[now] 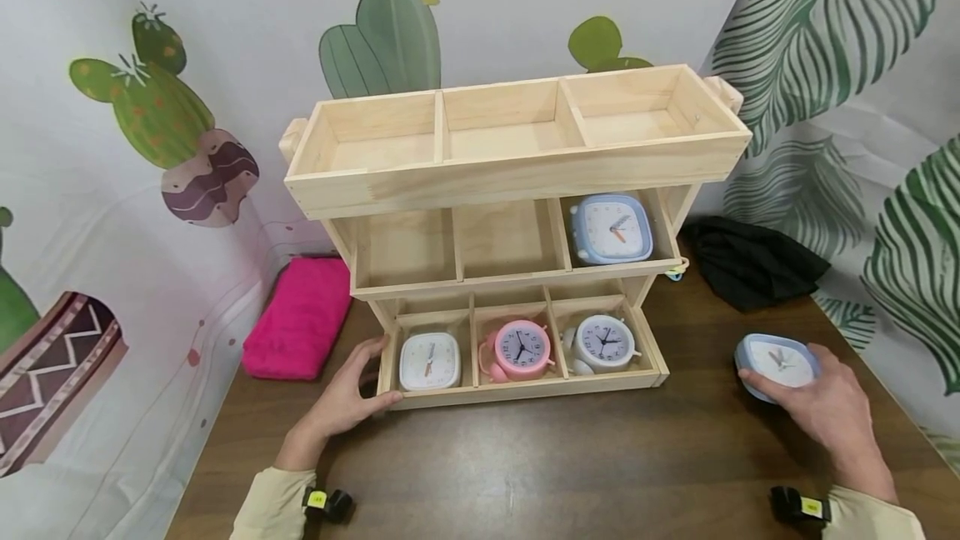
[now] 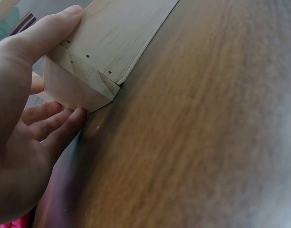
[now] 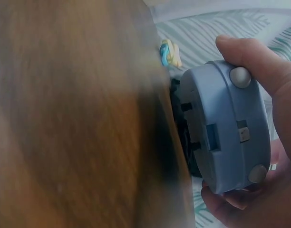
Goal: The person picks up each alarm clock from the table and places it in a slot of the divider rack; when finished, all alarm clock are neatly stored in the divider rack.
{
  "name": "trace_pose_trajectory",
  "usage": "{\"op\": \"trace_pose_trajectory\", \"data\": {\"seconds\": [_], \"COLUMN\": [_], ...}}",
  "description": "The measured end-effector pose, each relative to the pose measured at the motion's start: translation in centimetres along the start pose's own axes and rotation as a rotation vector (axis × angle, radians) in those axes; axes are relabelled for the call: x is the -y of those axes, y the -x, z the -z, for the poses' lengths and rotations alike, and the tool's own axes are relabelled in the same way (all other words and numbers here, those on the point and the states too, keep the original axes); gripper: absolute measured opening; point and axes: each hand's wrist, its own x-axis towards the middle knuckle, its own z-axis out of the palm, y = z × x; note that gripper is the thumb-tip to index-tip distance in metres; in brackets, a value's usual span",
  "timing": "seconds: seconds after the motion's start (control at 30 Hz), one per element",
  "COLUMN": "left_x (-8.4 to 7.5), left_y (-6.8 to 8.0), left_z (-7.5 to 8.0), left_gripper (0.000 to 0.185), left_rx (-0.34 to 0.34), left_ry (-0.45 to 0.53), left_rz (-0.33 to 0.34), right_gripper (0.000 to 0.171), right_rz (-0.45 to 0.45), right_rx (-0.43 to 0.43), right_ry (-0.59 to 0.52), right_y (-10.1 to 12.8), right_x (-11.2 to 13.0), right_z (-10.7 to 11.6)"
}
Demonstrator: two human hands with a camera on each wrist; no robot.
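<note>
Blue square clock (image 1: 776, 363) sits inside the right hand (image 1: 828, 415), its white face turned up in the head view and its thick blue rim enclosed by curled fingers: the thumb lies along the near edge and the fingertips wrap the far side, so the clock lies just ahead of the palm and partly under it. In the right wrist view the same clock (image 3: 226, 126) shows its back and side, with the thumb (image 3: 259, 66) pressed over the top edge and the other fingers cupped below it; whether it rests on the table (image 1: 570, 465) or is held just above it cannot be told. Well away across the table, the left hand (image 1: 347, 402) holds the bottom corner of the wooden shelf (image 1: 517, 169), with the thumb laid on the front face of the lowest tier and the fingers bent round its end, as the left wrist view shows at the shelf corner (image 2: 83, 85). Just beyond that hand, in the lowest tier, lie a white square clock (image 1: 429, 361), a pink round clock (image 1: 519, 348) and a white round clock (image 1: 602, 342). A second blue clock (image 1: 611, 229) lies in the middle tier, up and away from the right hand.
</note>
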Motion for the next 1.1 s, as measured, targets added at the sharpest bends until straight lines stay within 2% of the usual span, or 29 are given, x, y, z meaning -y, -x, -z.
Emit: {"op": "trace_pose_trajectory", "data": {"seconds": [0.27,0.77,1.1], "left_x": [0.3,0.2,0.1], "left_y": [0.0,0.0,0.1], "left_z": [0.0,0.0,0.0], "left_gripper": [0.090,0.090,0.090], "left_rx": [0.005,0.006,0.009], "left_ry": [0.001,-0.001,0.004], "left_rz": [0.015,0.016,0.015], "right_gripper": [0.100,0.095,0.100], "right_rz": [0.063,0.185,0.240], "right_rx": [0.004,-0.083,-0.055], "right_ry": [-0.028,-0.059,-0.073], "right_y": [0.2,0.9,1.8], "right_x": [1.4,4.5,6.8], "right_z": [-0.3,0.2,0.4]}}
